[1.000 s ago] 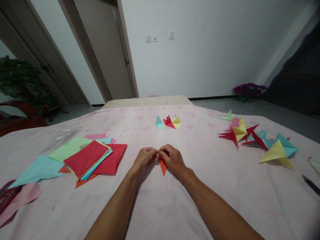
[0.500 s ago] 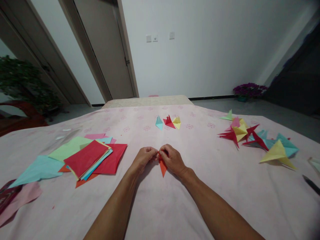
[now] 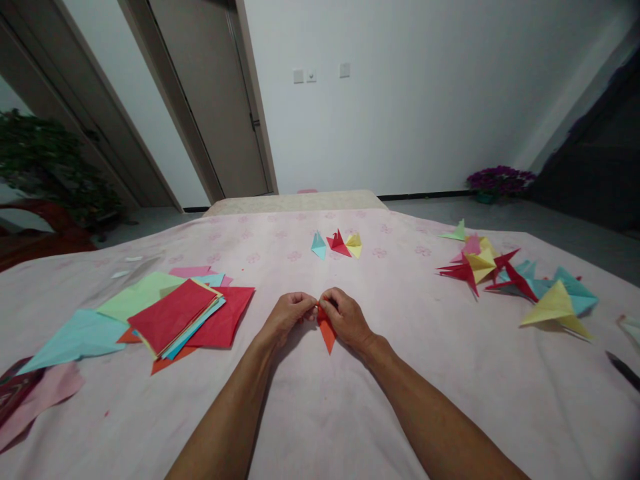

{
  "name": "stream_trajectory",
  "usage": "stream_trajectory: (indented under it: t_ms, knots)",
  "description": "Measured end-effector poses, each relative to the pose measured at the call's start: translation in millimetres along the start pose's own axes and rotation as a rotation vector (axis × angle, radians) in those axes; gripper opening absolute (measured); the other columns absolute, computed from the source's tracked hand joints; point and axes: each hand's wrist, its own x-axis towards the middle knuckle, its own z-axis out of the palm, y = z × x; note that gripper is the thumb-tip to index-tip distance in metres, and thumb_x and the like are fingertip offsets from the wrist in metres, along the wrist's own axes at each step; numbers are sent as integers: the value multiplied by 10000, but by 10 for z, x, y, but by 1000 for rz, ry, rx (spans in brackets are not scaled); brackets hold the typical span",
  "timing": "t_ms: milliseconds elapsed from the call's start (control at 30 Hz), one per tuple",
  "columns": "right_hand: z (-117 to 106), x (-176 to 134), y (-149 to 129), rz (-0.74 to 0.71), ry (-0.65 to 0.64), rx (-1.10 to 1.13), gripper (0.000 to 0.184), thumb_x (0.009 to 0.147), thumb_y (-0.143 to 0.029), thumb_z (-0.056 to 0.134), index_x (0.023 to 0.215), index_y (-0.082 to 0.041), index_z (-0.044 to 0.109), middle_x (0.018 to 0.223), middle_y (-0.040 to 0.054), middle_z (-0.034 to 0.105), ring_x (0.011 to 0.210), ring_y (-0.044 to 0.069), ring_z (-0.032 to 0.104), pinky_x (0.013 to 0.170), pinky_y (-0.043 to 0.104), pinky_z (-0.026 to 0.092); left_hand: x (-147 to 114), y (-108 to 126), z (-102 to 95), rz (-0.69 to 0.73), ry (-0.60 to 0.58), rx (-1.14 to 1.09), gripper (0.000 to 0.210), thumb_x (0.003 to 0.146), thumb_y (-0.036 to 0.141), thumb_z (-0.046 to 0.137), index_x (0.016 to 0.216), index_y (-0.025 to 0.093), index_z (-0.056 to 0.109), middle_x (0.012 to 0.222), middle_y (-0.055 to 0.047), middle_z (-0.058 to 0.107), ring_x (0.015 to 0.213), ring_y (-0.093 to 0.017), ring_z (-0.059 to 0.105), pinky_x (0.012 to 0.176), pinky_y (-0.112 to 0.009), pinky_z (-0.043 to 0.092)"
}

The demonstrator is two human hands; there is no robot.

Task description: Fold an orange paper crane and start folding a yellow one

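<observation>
An orange piece of folded paper (image 3: 327, 331) is pinched between both hands at the middle of the table, its pointed end hanging toward me. My left hand (image 3: 294, 311) grips its far left edge with thumb and fingertips. On the other side, my right hand (image 3: 343, 316) is closed on the upper part, thumb against forefinger. The fingers hide the far end of the fold. Beyond the hands stand a light blue folded paper (image 3: 319, 246), a red paper crane (image 3: 339, 244) and a yellow folded paper (image 3: 355, 245).
On the left lies a stack of coloured paper sheets (image 3: 175, 317), with a pink sheet (image 3: 55, 393) nearer the edge. Several folded paper figures (image 3: 483, 261) are heaped at the right, near a dark pen-like object (image 3: 623, 369). A pink flowered cloth (image 3: 320, 427) covers the table.
Both hands stay almost in place on the orange folded paper. Its pointed end has swung very slightly to the right.
</observation>
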Motion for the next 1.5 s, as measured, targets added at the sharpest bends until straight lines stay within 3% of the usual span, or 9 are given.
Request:
stream_trajectory:
  t_ms: [400,600,733,1000,1500]
  knots:
    - [-38,-23,-131,-89,27,-50,77,826,-254,670,886,-230,627,869,8,633,795,167,588,759,289,466,42,-35,-38,-137,33,-48,236,652,376,673,609,153,610,495,30,490,422,-66,338,454,-238,187]
    - [-40,-26,-130,-122,17,-66,79,839,-165,596,848,-232,637,843,13,621,785,169,579,751,288,460,34,-21,-51,-148,27,-38,216,628,347,654,548,175,551,477,45,446,429,-70,321,449,-243,179]
    - [-43,-38,-128,-149,14,-106,50,840,-200,617,866,-231,646,850,25,623,792,179,581,749,295,462,29,-21,-53,-164,35,-43,209,619,351,640,550,172,557,457,53,417,420,-68,314,444,-243,168]
    - [-36,-57,-131,-186,43,-149,139,813,-122,567,854,-227,649,825,25,648,772,177,596,742,295,457,33,-41,-34,-174,48,-49,211,625,334,660,545,170,554,455,39,449,410,-66,334,439,-240,185]
    - [-22,-62,-95,-243,67,-166,127,849,-124,585,861,-212,676,819,24,675,761,162,620,730,272,469,61,-93,-54,-211,48,-72,218,672,320,674,580,150,572,449,38,480,394,-59,368,434,-223,204]
